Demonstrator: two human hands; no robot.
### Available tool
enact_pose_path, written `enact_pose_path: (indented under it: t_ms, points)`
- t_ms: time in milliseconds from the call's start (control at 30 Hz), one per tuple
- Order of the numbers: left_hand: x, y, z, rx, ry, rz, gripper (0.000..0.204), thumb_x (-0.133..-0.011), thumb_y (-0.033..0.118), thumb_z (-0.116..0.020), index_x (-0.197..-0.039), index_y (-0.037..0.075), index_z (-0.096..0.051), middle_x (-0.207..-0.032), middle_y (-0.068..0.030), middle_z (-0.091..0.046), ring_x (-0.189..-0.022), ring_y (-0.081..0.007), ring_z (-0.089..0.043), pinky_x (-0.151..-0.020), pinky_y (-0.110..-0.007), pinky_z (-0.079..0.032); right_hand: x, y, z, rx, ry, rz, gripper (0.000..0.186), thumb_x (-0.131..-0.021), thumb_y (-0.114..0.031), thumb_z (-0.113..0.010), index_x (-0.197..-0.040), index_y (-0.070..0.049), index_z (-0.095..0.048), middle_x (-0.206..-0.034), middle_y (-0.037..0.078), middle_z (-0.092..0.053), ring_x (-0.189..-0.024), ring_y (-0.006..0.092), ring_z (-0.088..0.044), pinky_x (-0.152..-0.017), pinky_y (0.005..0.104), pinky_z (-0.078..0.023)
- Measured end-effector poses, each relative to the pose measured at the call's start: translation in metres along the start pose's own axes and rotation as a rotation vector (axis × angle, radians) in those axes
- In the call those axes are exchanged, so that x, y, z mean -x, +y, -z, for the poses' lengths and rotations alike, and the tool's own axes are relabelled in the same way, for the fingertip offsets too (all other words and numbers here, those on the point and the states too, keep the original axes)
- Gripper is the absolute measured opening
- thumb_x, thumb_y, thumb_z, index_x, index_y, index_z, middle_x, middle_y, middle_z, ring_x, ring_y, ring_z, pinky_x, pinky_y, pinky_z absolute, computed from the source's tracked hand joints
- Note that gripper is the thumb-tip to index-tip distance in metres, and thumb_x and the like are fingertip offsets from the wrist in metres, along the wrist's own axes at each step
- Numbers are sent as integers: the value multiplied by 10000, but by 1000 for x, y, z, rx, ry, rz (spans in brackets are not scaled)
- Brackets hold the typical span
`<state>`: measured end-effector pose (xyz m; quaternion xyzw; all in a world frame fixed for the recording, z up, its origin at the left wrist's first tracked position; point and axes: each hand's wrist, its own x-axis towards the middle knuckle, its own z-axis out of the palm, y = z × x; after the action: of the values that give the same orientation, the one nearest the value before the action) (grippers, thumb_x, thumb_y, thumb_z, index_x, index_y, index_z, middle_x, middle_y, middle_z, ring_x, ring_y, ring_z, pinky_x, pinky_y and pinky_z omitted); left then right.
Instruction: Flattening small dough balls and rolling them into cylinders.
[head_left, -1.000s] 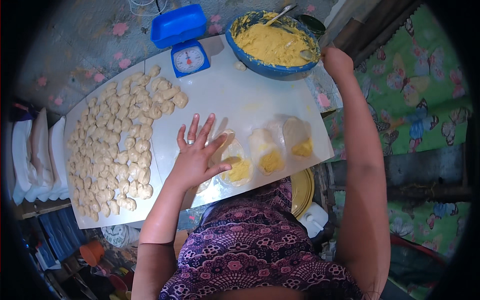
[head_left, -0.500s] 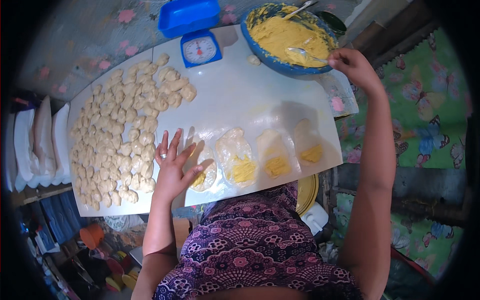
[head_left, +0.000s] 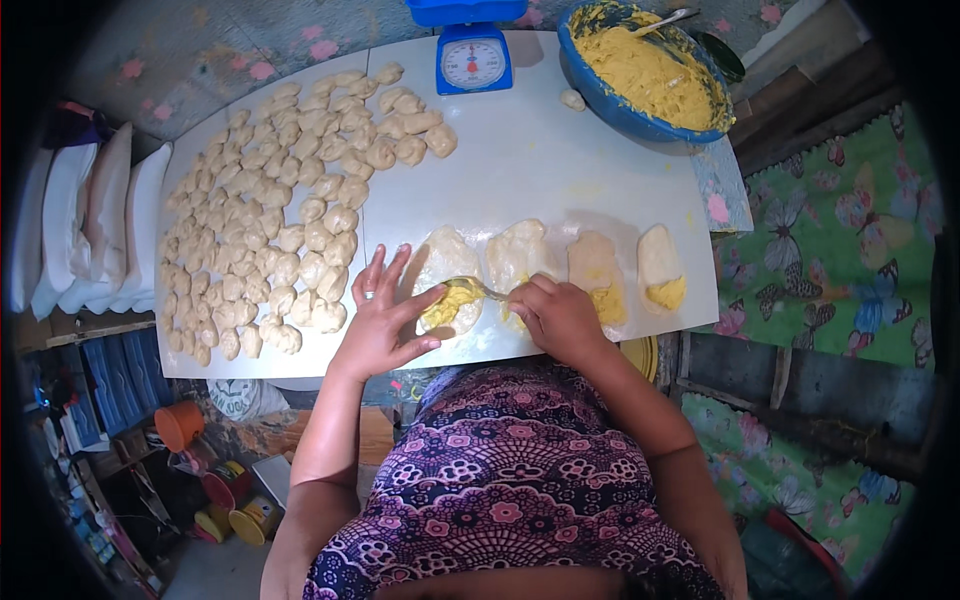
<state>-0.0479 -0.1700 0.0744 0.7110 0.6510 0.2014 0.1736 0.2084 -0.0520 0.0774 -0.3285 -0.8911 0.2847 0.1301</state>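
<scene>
My right hand (head_left: 562, 315) grips a metal spoon (head_left: 492, 294) whose head lies at a yellow filling (head_left: 448, 306) on the leftmost flattened dough piece (head_left: 444, 250). My left hand (head_left: 384, 325), a ring on one finger, is open beside that piece. Its fingers are spread, with the index fingertip at the filling's edge. To the right lie more flattened pieces: one (head_left: 517, 248) partly hidden by my right hand, a browner one (head_left: 594, 258) and a narrow one (head_left: 658, 252). Yellow filling sits at the near end of each.
Many dough balls (head_left: 270, 200) cover the table's left part. A blue kitchen scale (head_left: 474, 65) stands at the back. Back right is a blue basin (head_left: 640, 127) of yellow filling with another spoon (head_left: 665, 20) in it. A small dough lump (head_left: 572, 99) lies beside the basin.
My right hand has moved with the spoon from the basin, left and nearer, to the leftmost flattened dough. My left hand remains beside that piece. The whole view has shifted.
</scene>
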Motion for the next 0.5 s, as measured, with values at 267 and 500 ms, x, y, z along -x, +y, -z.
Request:
enact_pose_path:
  t_ms: [267,500]
  points:
    - [-19,-15,-2,-51,-167,-123,679,-733,702,-601,-1232,243,-643,-1551,-191,-194,-1436,-449,-28,-1109,-588,-19,-8,9,7,-47,61,37,91,-866,-208,-614,-882,-122,-635,-834,54,-604,-681,295,-603,-632,414,-483]
    - [0,-20,-3,53,-176,-82,730,-702,744,-588,-1229,242,-650,-1557,-189,-177,-1436,-453,-20,-1115,-584,3,3,8,18,-1,4,2,68,-840,-163,-645,-865,-100,-649,-825,65,-618,-700,292,-609,-639,396,-485]
